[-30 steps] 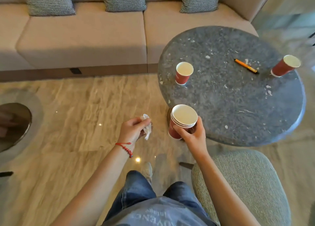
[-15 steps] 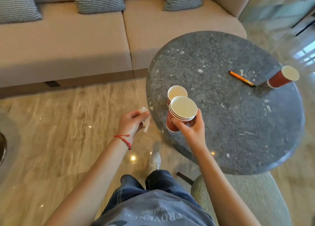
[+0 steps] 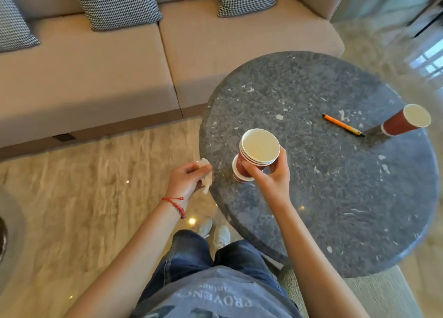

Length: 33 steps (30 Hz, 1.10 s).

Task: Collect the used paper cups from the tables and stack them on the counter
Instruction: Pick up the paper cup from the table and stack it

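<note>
A round, dark grey speckled stone table is seen from above on a polished, cream-veined marble floor; behind it a beige sofa carries houndstooth cushions, and a ribbed grey-green seat is tucked just beneath the table's near edge. An orange pen lies on the far side of the top, and just beside its tip a single red paper cup stands near the right rim, well apart from the hands. A stack of red paper cups (white inside, several rims showing) is gripped by the right hand, whose thumb and fingers are curled round its wall; the stack is over the left part of the table, and whether its base touches the stone cannot be told. The left hand, a red cord bracelet at its wrist, is closed on a crumpled white tissue just off the table's edge.
</note>
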{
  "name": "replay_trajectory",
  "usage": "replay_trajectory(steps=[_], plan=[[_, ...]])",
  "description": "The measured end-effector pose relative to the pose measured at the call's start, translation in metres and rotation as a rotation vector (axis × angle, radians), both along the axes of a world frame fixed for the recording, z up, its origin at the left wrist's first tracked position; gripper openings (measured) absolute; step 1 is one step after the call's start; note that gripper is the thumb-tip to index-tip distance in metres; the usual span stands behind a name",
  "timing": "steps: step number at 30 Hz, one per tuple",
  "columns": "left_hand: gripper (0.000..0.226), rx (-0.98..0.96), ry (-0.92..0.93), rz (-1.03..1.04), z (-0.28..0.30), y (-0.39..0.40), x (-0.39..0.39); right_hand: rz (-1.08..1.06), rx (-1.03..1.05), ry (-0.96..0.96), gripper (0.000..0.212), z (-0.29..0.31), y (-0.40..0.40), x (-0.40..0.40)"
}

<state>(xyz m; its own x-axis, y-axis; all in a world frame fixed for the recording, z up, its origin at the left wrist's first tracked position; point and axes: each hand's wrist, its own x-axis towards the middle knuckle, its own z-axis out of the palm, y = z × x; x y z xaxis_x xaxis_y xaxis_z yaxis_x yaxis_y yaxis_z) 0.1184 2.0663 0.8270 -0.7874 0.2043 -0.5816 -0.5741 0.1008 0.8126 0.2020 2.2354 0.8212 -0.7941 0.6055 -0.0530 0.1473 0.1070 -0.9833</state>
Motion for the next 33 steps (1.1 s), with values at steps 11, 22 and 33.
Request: replay_trajectory(steps=[11,22,33], plan=[[0.015,-0.065,-0.04,-0.115,-0.01,0.003,-0.033,-0.092,0.109,-0.1,0.073,-0.026,-0.011,-0.005],[0.005,-0.033,-0.116,-0.163,-0.016,0.003,-0.041,-0.051,0.098,-0.216,0.092,-0.05,-0.018,0.004],[0.005,-0.032,-0.13,-0.22,-0.023,0.0,-0.049,-0.138,0.08,-0.27,0.08,-0.051,-0.025,-0.004]])
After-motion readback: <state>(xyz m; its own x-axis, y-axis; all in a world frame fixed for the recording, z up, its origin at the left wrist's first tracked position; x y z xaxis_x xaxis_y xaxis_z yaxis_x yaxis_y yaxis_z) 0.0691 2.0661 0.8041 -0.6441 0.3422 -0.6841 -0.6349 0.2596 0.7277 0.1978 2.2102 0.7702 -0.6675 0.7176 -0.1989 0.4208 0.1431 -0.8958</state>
